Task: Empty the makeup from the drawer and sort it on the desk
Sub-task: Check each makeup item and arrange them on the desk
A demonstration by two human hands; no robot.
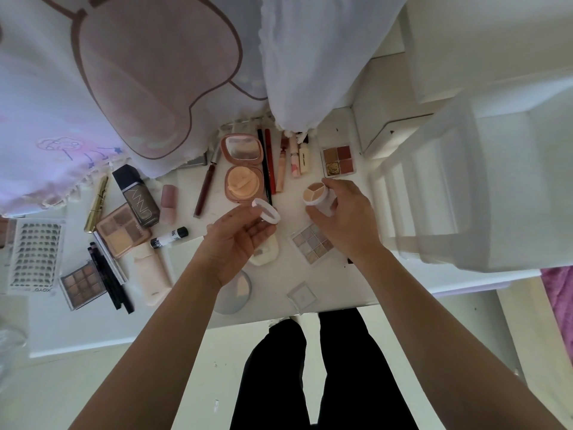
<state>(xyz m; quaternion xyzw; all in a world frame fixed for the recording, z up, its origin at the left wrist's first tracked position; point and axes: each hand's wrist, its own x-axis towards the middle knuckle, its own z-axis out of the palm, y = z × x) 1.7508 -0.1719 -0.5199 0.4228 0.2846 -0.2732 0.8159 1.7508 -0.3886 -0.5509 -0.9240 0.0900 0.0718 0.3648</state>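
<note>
Mid-frame, the right hand (pixel 350 221) is curled round a small white round pot of three cream shades (pixel 319 198), tipped so its open top faces up, probably to check what it is before placing it. The left hand (pixel 238 243) pinches the pot's white round lid (pixel 267 211) just beside it, ready to close. Both hover over the white desk (pixel 338 283). Pencils and tubes lie lined up beside the open pink mirrored compact (pixel 242 169) above, so grouping looks under way. I can't pick out the drawer.
</note>
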